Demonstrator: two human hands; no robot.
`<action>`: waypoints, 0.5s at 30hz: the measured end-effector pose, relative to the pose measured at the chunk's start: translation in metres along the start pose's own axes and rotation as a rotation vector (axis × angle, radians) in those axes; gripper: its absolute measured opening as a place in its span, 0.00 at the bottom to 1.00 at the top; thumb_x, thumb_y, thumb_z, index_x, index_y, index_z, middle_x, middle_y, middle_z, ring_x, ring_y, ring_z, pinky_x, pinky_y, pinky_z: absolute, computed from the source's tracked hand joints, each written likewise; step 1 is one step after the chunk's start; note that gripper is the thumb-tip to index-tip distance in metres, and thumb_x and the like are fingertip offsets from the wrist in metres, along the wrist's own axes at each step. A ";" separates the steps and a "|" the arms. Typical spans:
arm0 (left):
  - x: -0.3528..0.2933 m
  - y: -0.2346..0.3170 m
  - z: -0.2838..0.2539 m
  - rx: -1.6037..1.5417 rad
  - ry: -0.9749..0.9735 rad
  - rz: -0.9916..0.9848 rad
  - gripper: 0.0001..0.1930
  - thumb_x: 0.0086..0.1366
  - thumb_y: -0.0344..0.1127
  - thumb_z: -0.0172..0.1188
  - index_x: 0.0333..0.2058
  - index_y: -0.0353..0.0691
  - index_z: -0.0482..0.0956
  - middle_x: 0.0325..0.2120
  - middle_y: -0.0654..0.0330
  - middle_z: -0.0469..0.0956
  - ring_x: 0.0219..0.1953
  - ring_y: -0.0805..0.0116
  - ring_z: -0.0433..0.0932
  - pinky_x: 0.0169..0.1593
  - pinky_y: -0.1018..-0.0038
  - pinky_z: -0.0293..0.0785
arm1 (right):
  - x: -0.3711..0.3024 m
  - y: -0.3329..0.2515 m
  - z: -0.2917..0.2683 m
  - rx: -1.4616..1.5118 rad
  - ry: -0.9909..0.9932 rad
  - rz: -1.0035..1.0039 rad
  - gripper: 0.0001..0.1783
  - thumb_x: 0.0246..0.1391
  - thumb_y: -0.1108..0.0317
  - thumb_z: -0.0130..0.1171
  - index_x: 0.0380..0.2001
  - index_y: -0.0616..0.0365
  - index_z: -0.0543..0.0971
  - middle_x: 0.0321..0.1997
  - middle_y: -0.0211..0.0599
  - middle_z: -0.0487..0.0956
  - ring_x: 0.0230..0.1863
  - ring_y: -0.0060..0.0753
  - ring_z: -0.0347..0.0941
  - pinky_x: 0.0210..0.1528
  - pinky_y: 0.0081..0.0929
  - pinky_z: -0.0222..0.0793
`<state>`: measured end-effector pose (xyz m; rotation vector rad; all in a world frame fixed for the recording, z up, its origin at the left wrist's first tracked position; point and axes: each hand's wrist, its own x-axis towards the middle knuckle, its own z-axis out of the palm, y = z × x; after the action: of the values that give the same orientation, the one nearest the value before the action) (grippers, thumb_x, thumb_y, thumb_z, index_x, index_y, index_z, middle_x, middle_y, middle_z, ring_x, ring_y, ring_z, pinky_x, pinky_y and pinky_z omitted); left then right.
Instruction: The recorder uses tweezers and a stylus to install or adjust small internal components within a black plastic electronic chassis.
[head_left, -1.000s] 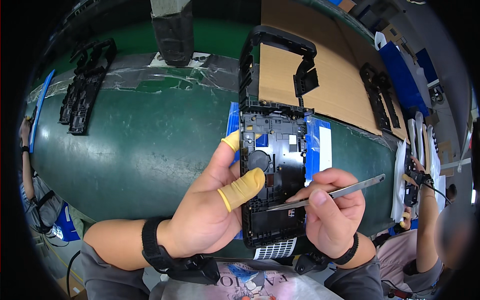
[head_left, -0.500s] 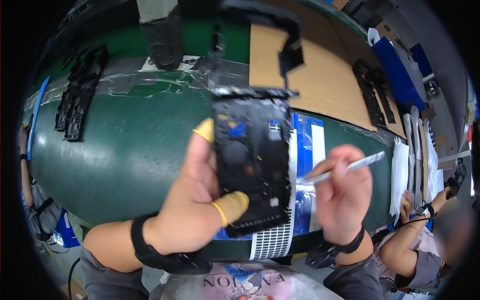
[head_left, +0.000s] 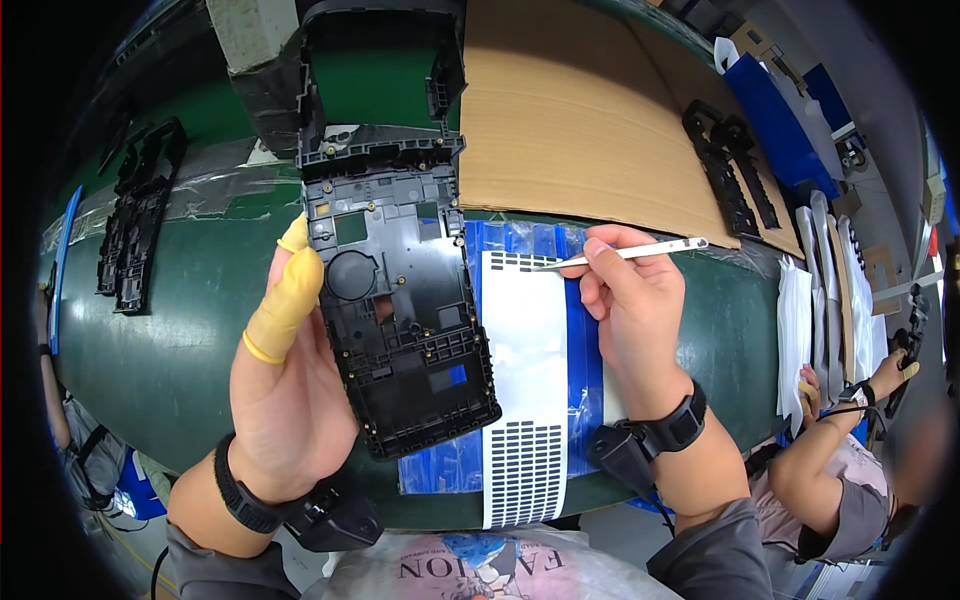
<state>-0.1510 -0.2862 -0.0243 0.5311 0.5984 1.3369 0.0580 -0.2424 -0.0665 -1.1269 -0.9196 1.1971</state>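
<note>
My left hand [head_left: 290, 370], with yellow finger cots on its thumb and a finger, grips a black plastic housing [head_left: 400, 285] along its left edge. The housing is held up over the table, its ribbed inside with small brass-coloured inserts facing me and a frame-like opening at its far end. In my right hand [head_left: 635, 295] is a pair of white tweezers [head_left: 640, 250], pinched between thumb and fingers. Their tip is at the far rows of small black rectangular stickers on a white sticker sheet [head_left: 525, 340]. More black stickers fill the sheet's near end.
Under the sheet lies a blue plastic-covered pad [head_left: 590, 400]. Cardboard [head_left: 580, 120] covers the far right of the green table [head_left: 190, 370]. Similar black housings lie at left [head_left: 145, 220] and right [head_left: 735, 180]. White-wrapped sheets [head_left: 795, 340] stand near a co-worker's arm [head_left: 820, 450].
The housing has moved left with my left hand, uncovering the sticker sheet. My right hand has moved up and left, bringing the tweezers' tip to the sheet.
</note>
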 end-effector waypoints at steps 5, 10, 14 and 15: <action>0.001 -0.003 0.002 -0.005 0.022 -0.041 0.22 0.60 0.42 0.42 0.51 0.41 0.54 0.44 0.58 0.64 0.45 0.68 0.66 0.49 0.70 0.63 | 0.001 0.000 0.001 0.008 -0.010 0.023 0.06 0.45 0.76 0.52 0.30 0.65 0.72 0.18 0.36 0.72 0.16 0.15 0.65 0.15 0.09 0.56; 0.003 -0.007 0.001 0.055 0.028 -0.043 0.21 0.60 0.41 0.42 0.51 0.42 0.55 0.44 0.59 0.65 0.46 0.68 0.66 0.49 0.70 0.63 | 0.000 -0.002 -0.002 0.012 -0.017 0.004 0.07 0.45 0.77 0.51 0.30 0.66 0.71 0.19 0.38 0.73 0.16 0.15 0.64 0.16 0.09 0.55; 0.000 -0.013 0.002 0.032 0.043 -0.136 0.21 0.60 0.41 0.43 0.51 0.41 0.55 0.42 0.60 0.66 0.42 0.68 0.67 0.47 0.69 0.65 | -0.025 -0.023 0.008 0.081 -0.089 0.063 0.08 0.46 0.76 0.49 0.33 0.66 0.69 0.20 0.40 0.73 0.14 0.15 0.58 0.15 0.10 0.52; -0.003 -0.015 0.000 0.009 0.010 -0.187 0.21 0.60 0.40 0.43 0.51 0.41 0.55 0.42 0.59 0.67 0.41 0.67 0.68 0.46 0.69 0.66 | -0.037 -0.025 0.006 0.118 -0.138 0.042 0.08 0.46 0.77 0.49 0.33 0.66 0.69 0.21 0.41 0.73 0.14 0.15 0.59 0.16 0.10 0.54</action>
<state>-0.1404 -0.2919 -0.0342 0.4642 0.6468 1.1614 0.0516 -0.2783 -0.0394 -0.9834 -0.9207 1.3596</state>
